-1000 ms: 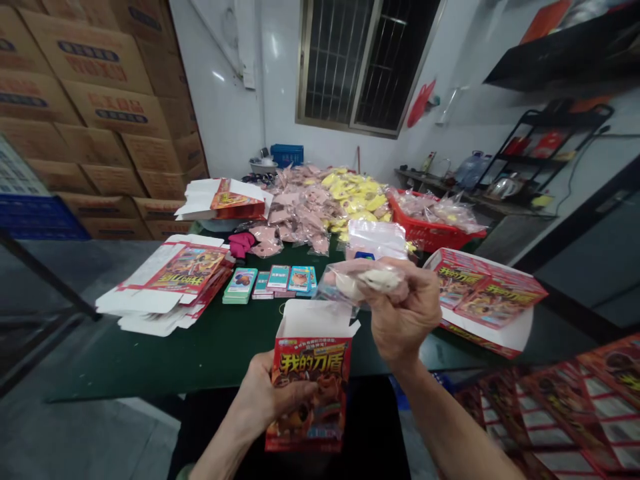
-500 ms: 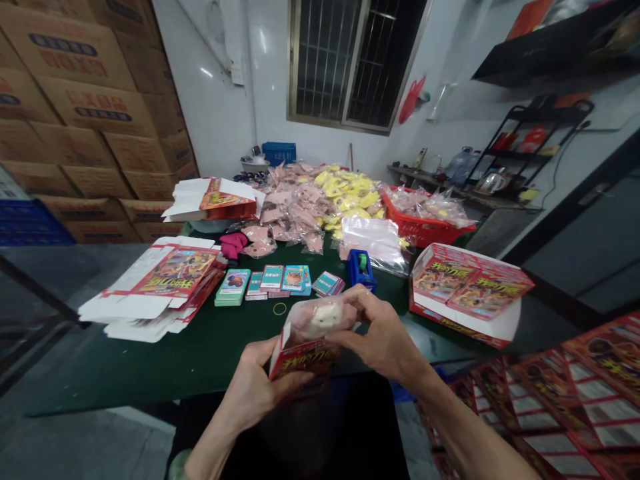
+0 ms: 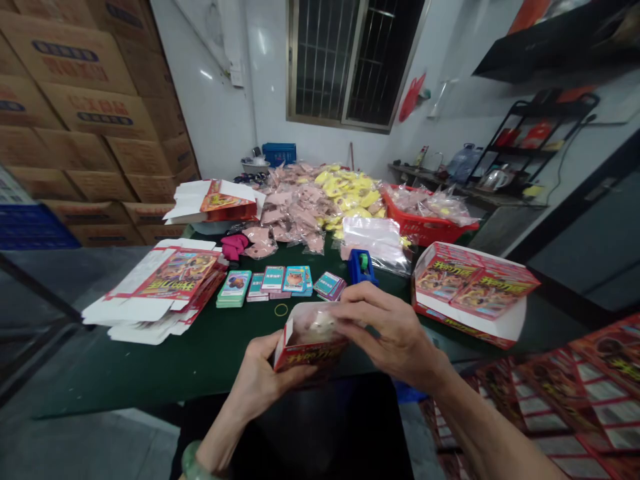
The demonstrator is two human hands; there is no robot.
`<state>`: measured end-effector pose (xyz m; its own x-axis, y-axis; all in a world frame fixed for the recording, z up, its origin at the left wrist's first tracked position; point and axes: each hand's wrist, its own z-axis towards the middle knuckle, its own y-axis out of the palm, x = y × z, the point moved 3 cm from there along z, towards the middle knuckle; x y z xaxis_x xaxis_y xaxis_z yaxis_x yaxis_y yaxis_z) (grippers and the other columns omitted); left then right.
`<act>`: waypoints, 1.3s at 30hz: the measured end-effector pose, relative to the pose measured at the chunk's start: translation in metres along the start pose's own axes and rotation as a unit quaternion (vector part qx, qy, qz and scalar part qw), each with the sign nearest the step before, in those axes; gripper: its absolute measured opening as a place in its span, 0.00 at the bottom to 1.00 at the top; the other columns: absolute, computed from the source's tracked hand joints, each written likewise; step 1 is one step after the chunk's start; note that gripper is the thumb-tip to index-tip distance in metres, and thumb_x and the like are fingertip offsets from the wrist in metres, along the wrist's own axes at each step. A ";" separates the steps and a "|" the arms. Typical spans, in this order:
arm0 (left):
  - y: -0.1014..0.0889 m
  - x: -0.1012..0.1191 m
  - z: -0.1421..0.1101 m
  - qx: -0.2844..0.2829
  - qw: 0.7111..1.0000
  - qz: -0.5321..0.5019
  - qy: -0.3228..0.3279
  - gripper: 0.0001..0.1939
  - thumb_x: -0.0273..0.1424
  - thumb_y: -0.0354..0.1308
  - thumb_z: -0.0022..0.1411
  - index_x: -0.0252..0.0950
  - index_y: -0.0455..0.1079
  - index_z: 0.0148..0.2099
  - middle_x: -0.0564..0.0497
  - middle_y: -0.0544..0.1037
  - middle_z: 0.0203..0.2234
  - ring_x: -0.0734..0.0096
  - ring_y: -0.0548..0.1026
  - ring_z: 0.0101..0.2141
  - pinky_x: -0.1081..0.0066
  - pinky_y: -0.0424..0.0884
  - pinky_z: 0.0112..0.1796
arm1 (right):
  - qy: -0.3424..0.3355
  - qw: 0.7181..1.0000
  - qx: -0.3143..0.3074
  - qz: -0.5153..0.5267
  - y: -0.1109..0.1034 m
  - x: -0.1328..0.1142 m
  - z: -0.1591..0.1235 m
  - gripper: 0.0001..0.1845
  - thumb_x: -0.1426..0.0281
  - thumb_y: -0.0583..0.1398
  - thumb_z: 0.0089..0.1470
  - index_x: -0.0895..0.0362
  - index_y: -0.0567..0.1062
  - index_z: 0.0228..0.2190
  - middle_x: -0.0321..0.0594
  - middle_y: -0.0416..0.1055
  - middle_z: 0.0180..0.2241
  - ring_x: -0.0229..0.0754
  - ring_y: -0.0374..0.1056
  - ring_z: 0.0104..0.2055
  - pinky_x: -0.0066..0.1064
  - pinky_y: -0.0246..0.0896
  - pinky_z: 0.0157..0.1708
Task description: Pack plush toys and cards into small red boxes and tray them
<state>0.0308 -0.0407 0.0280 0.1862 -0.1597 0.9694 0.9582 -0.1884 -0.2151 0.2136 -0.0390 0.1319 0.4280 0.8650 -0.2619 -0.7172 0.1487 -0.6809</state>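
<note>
My left hand (image 3: 265, 377) grips a small red printed box (image 3: 307, 353) by its left side and front, just over the near table edge. The box's top is open. Inside its mouth sits a pale pink and white item in a clear bag (image 3: 320, 325), mostly below the rim. At the box's right rim, the bent fingers of my right hand (image 3: 393, 333) are closed on the bag's edge; their tips are partly hidden. Just beyond lie a blue tape dispenser (image 3: 361, 267), a yellow rubber band (image 3: 281, 309) and stacks of cards (image 3: 273, 280).
Flattened red boxes (image 3: 170, 280) lie at the left of the green table (image 3: 150, 373). Bagged pink and yellow items (image 3: 300, 207) are heaped at the back, beside a red basket (image 3: 420, 227). Filled boxes in a carton (image 3: 470, 287) stand right. Cardboard cartons (image 3: 90, 107) are stacked behind left.
The bagged item has sunk deeper into the box. My right hand has shifted slightly right, its fingers still at the opening. My left hand keeps hold of the box.
</note>
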 end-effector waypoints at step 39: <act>-0.091 -0.044 -0.065 0.428 0.901 -0.027 -0.057 0.25 0.37 0.71 0.35 0.31 0.72 0.37 0.49 0.81 0.28 0.64 0.78 0.28 0.72 0.78 0.33 | 0.174 0.938 -0.255 -0.155 0.154 0.153 0.039 0.14 0.60 0.55 0.56 0.53 0.78 0.35 0.41 0.73 0.36 0.43 0.67 0.40 0.29 0.55 0.37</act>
<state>-0.0783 -0.0792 -0.0030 0.1090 -0.0620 0.9921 0.7732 0.6326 -0.0454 0.1471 0.1353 0.0133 0.7900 0.5962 -0.1432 -0.2092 0.0425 -0.9770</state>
